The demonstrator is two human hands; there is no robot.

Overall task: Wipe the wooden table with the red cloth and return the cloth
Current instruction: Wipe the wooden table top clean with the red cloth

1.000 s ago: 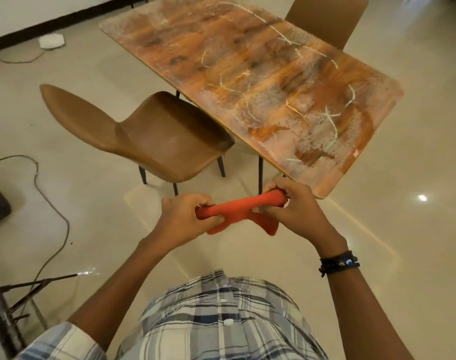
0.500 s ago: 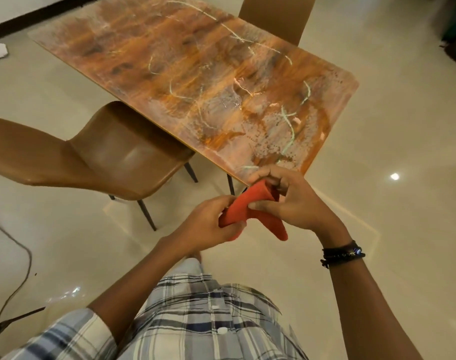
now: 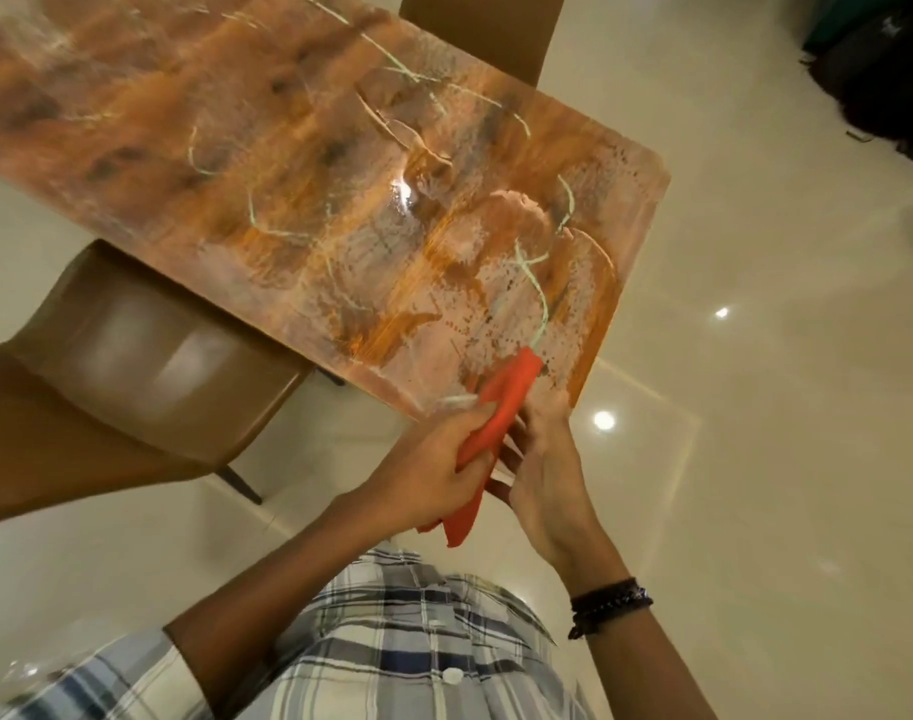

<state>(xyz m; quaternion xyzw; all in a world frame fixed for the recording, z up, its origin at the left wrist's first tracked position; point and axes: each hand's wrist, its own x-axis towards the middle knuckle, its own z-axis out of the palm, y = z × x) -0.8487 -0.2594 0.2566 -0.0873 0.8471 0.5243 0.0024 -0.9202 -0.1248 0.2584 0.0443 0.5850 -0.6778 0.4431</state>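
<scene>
The red cloth (image 3: 501,407) is bunched lengthwise between both my hands, just off the near corner of the wooden table (image 3: 298,200). Its upper tip reaches over the table's near edge and its lower end hangs below my palms. My left hand (image 3: 433,470) grips the cloth from the left. On the cloth's right side lies my right hand (image 3: 542,470), fingers stretched along it. The tabletop is streaked with pale smears and thin greenish scratches.
A brown chair (image 3: 132,366) stands pushed partly under the table's left side. Another brown chair (image 3: 480,33) is at the far side. Dark bags (image 3: 880,70) sit on the shiny tiled floor at the upper right.
I have come closer to the table. The cloth, stretched sideways between my hands a second ago, now points up toward the table's near corner, with its tip over the edge.
</scene>
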